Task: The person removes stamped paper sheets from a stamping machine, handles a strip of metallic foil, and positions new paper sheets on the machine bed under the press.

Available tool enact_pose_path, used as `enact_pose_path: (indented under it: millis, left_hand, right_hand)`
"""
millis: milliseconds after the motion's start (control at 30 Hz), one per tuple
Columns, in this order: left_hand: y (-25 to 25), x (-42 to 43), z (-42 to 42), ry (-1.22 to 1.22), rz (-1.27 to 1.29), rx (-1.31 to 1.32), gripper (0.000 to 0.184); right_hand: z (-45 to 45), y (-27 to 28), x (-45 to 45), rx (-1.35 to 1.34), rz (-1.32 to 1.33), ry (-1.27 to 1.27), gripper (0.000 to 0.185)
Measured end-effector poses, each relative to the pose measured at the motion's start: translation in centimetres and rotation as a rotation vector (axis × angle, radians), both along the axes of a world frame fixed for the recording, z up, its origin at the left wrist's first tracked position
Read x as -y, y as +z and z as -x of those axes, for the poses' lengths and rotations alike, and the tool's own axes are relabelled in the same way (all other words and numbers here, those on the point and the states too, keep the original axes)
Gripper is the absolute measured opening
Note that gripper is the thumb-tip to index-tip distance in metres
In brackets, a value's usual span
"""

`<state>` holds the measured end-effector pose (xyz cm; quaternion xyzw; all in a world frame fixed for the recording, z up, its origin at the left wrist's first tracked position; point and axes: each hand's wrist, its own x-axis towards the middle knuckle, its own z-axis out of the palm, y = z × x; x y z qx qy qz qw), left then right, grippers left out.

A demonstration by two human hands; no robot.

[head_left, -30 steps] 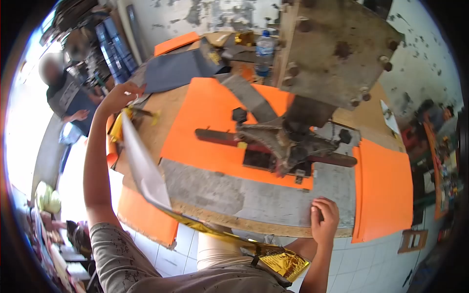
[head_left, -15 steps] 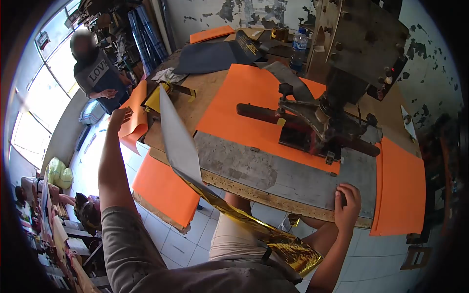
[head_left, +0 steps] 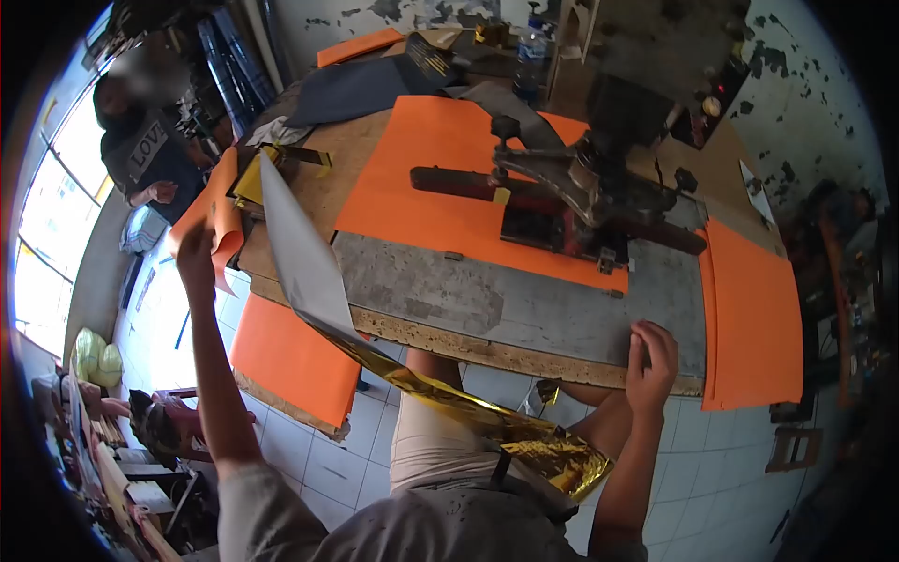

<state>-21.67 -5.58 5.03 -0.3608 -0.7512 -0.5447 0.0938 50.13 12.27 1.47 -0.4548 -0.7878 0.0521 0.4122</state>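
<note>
At table's left end, left hand [head_left: 195,247] overlapping lower part of curled bright-orange thin sheet [head_left: 223,208]; fingers too dark, cannot tell how far open or whether gripping. Sheet hanging off corner of brown board-topped table [head_left: 351,157], looking light, bendy, probably creasing if pinched hard; outer edge seeming best hold. Long shiny gold foil strip [head_left: 468,410] sloping past table's front. Right hand [head_left: 653,363] resting half-curled, seemingly holding nothing, at grey metal plate's [head_left: 552,320] front edge.

Single wide-angle head view, looking forward and down, near the workbench [head_left: 346,150], wearer's lap [head_left: 426,445] below
</note>
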Motion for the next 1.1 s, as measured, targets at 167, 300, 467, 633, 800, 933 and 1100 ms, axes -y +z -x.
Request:
enact_pose_path:
  millis: [167, 300, 467, 633, 800, 933, 1100]
  left_hand:
    - [-5.0, 7.8, -23.8, -0.034, 0.101, 0.177, 0.011]
    - [-14.3, 9.2, -32.7, 0.008, 0.043, 0.659, 0.021]
    - [-19.8, 6.6, -36.1, -0.187, -0.302, 1.163, 0.035]
    - [-19.2, 7.5, -34.0, -0.591, -0.202, 1.248, 0.027]
    - [-14.4, 10.3, -34.6, -0.719, -0.299, 1.122, 0.023]
    - [-9.1, 8.6, -36.5, -0.611, -0.161, 0.927, 0.029]
    - [-6.4, 7.0, -38.1, -0.661, -0.147, 0.724, 0.027]
  right_hand:
    - [0.2, -5.1, 10.5, -0.068, 0.053, 0.395, 0.02]
    - [-1.0, -11.9, 12.9, 0.165, 0.536, 0.287, 0.051]
    - [-4.6, -16.1, 12.6, 0.253, 0.931, 0.351, 0.067]
    - [-5.4, -13.1, 12.9, 0.241, 1.175, 0.367, 0.043]
    - [-9.7, -6.6, 14.7, 0.095, 1.056, 0.535, 0.023]
    - [-12.4, -1.5, 15.6, 0.067, 1.038, 0.616, 0.026]
    - [-17.3, 2.4, 16.3, -0.108, 0.973, 0.672, 0.036]
